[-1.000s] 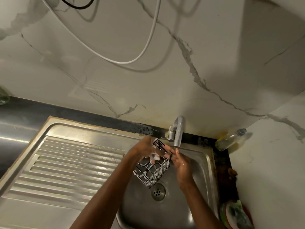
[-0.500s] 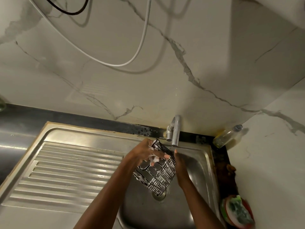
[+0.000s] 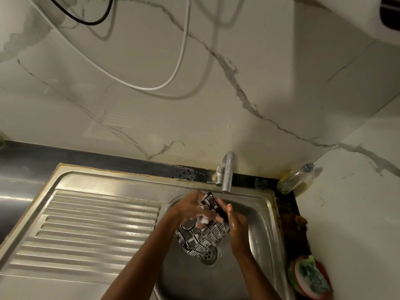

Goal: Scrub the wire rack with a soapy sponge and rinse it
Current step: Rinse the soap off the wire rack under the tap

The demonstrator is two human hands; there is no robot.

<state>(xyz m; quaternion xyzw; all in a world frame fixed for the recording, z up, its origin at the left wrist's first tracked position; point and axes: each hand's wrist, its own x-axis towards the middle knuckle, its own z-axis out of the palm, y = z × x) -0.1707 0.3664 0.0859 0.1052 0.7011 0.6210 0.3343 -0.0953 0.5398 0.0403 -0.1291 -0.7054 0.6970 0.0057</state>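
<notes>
While suds cover the wires, these lines run left to right.
Left hand: left hand (image 3: 191, 210) grips the upper part of the wire rack (image 3: 203, 233), fingers curled over it, white foam at the fingertips; any sponge is hidden.
Rack position: tilted between both hands, above the drain (image 3: 208, 257) of the sink (image 3: 263, 224), just below the tap (image 3: 227, 172).
Rack handling: probably light and stiff, open wire, likely slippery with soap; best held by the rim wires, not the thin bars.
Right hand: right hand (image 3: 238, 227) presses its wet, fairly straight fingers against the rack's far side, steadying it.
</notes>
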